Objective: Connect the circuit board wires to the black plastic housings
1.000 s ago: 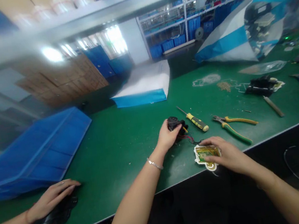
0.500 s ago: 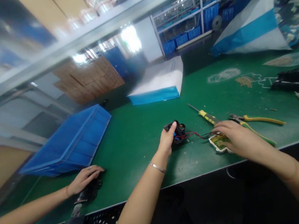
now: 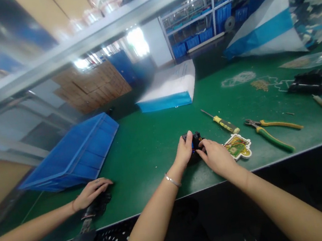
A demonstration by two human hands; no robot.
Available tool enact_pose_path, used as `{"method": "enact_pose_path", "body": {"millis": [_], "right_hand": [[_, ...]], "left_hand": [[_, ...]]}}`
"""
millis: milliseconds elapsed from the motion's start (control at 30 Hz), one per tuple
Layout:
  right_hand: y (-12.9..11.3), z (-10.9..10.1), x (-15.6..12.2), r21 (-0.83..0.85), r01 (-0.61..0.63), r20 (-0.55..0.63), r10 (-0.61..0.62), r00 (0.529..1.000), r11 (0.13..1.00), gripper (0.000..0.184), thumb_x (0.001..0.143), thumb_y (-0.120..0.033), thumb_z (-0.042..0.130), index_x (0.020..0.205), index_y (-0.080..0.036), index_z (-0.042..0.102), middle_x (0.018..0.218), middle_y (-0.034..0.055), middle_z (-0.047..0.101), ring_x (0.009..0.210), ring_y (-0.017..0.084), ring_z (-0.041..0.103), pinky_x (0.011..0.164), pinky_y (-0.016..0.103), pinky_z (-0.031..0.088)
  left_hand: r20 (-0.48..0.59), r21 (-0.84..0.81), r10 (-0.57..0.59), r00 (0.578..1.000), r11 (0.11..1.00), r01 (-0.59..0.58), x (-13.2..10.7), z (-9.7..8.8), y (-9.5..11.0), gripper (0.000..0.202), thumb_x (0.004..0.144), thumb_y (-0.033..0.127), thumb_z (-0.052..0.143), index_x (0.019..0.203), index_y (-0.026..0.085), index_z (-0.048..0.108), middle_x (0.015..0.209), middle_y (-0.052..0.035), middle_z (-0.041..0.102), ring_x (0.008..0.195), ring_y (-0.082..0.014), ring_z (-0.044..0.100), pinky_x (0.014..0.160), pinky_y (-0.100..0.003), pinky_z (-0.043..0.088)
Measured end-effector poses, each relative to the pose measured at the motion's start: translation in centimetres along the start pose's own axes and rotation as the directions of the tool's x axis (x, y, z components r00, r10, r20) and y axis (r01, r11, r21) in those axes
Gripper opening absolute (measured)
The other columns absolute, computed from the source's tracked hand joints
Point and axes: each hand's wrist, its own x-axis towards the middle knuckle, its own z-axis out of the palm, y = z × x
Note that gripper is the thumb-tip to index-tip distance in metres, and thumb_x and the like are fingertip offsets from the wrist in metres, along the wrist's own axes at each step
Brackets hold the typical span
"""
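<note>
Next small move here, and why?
Probably a light pinch by the right hand at the wires on the black part: that hand is right at them, the left hand grips the part, and the white-rimmed board lies unheld beside.

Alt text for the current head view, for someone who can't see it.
A person's left hand holds a black part over a green workbench, the right hand against it. A white-edged plate, screwdriver and pliers lie to the right; another person's hand is at left.
</note>
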Motion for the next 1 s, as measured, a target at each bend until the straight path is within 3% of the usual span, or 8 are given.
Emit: {"method": "enact_pose_path", "body": {"millis": [167,367,500,567,700,833,900,1000], "right_hand": [[0.9,0.2,0.3,-0.012,0.007,0.082,-0.006,0.997,1.0,0.024,0.089,-0.035,0.054,0.075,-0.019,0.065,0.081,0.0067,0.062,0.078,0.02,0.058,0.071,0.03,0.041],[1.1,-1.3,0.5,0.029,0.036,-0.065,-0.034,0.997,0.999,0.032,0.09,-0.043,0.051,0.073,-0.02,0.066,0.084,0.0068,0.063,0.088,0.022,0.055,0.076,0.032,0.04],[0.3,-2.3,-0.4,-0.061,0.082,0.158,-0.071,0.985,0.995,0.045,0.094,-0.047,0.04,0.063,-0.021,0.06,0.064,0.0033,0.062,0.064,0.018,0.056,0.065,0.03,0.036],[0.1,-2.3,-0.8,-0.11,0.136,0.226,-0.108,0.968,0.985,0.046,0.093,-0.048,0.04,0.063,-0.021,0.061,0.061,0.0039,0.062,0.063,0.018,0.057,0.065,0.03,0.036],[0.0,-1.3,-1.5,-0.219,0.191,0.176,-0.154,0.972,0.957,0.044,0.094,-0.047,0.04,0.069,-0.02,0.065,0.068,0.0073,0.064,0.072,0.021,0.058,0.074,0.034,0.037],[-0.1,-0.2,-2.2,-0.263,0.197,0.097,-0.177,0.979,0.944,0.046,0.094,-0.047,0.038,0.067,-0.02,0.064,0.069,0.008,0.065,0.08,0.024,0.055,0.078,0.038,0.036],[-0.3,0.1,-2.6,-0.254,0.212,0.068,-0.201,0.977,0.944,0.048,0.096,-0.044,0.035,0.065,-0.02,0.062,0.068,0.0072,0.064,0.079,0.023,0.054,0.078,0.037,0.035],[-0.2,0.3,-2.8,-0.209,0.24,0.043,-0.237,0.971,0.948,0.051,0.098,-0.039,0.03,0.062,-0.02,0.06,0.064,0.0054,0.063,0.073,0.02,0.052,0.077,0.035,0.034]], "left_hand": [[0.036,0.172,0.09,0.995,0.98,-0.095,-0.6,0.6,0.2,0.061,0.085,0.07,0.033,0.095,0.015,0.056,0.093,-0.0087,0.063,0.091,-0.0217,0.058,0.084,-0.031,0.042],[-0.008,0.206,0.122,0.992,0.971,-0.118,-0.5,0.4,0.6,0.058,0.086,0.068,0.035,0.096,0.015,0.055,0.093,-0.0104,0.064,0.088,-0.0226,0.06,0.08,-0.032,0.045],[-0.077,0.301,0.112,0.991,0.95,-0.083,-0.1,-0.6,0.6,0.058,0.082,0.07,0.041,0.097,0.015,0.054,0.092,-0.0109,0.065,0.085,-0.0238,0.062,0.078,-0.033,0.046],[-0.068,0.416,0.15,0.986,0.903,-0.109,-0.1,-1.2,0.6,0.06,0.079,0.071,0.046,0.102,0.016,0.053,0.092,-0.0105,0.065,0.085,-0.0247,0.062,0.076,-0.033,0.046],[0.008,0.573,0.293,0.956,0.782,-0.245,-0.2,-1.8,0.9,0.062,0.078,0.067,0.053,0.116,0.018,0.049,0.102,-0.0105,0.063,0.096,-0.0265,0.061,0.084,-0.034,0.045],[-0.051,0.541,0.367,0.929,0.792,-0.283,-0.4,-1.3,1.2,0.051,0.092,0.049,0.04,0.133,0.018,0.037,0.124,-0.0109,0.055,0.108,-0.0222,0.057,0.093,-0.033,0.043],[-0.026,0.566,0.421,0.907,0.754,-0.334,-0.5,-0.7,1.3,0.046,0.093,0.044,0.039,0.132,0.02,0.038,0.126,-0.0087,0.054,0.109,-0.0204,0.056,0.094,-0.031,0.042],[0.066,0.638,0.462,0.884,0.662,-0.394,-0.4,-0.1,1.4,0.038,0.092,0.048,0.042,0.119,0.023,0.05,0.112,-0.0047,0.059,0.101,-0.0187,0.056,0.089,-0.028,0.043]]}}
